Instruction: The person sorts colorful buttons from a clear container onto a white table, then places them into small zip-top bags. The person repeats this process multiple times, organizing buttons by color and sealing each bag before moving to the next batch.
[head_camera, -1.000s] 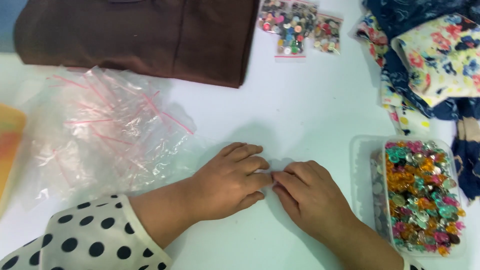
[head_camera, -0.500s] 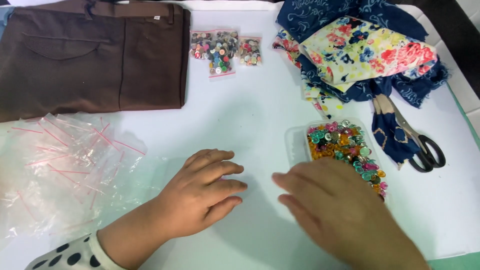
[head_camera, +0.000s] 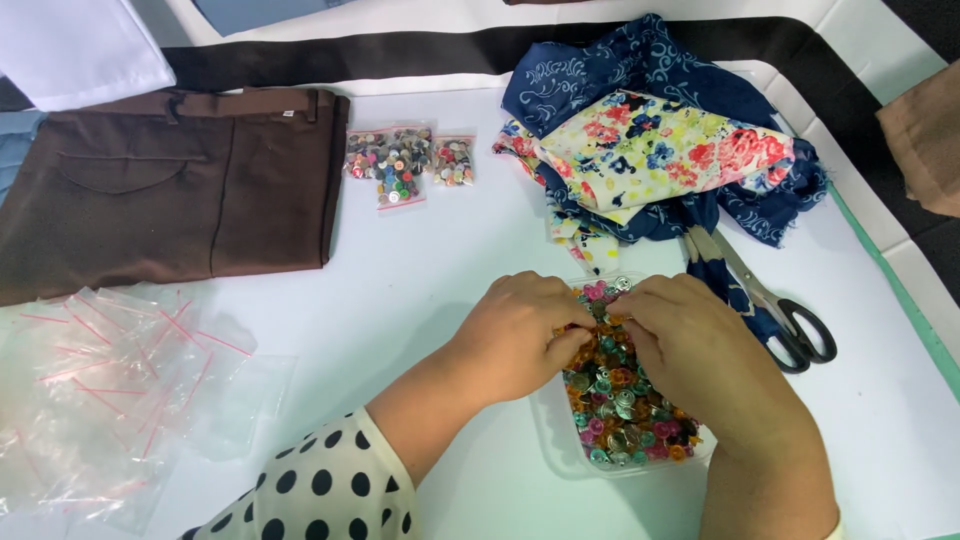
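Note:
A clear plastic tub full of small coloured buttons sits on the white table in front of me. My left hand and my right hand both rest over the tub's far half, fingertips curled down into the buttons and nearly meeting in the middle. What the fingers pinch is hidden among the buttons. My left sleeve is white with black dots.
A heap of clear zip bags lies at the left. Folded brown trousers lie at the back left, two small bags of buttons beside them. Floral and blue fabric and black-handled scissors lie at the right.
Both hands have moved from the bare table in front of me to the button tub and dug their fingers into it. The view has tilted up, showing more of the table's far side.

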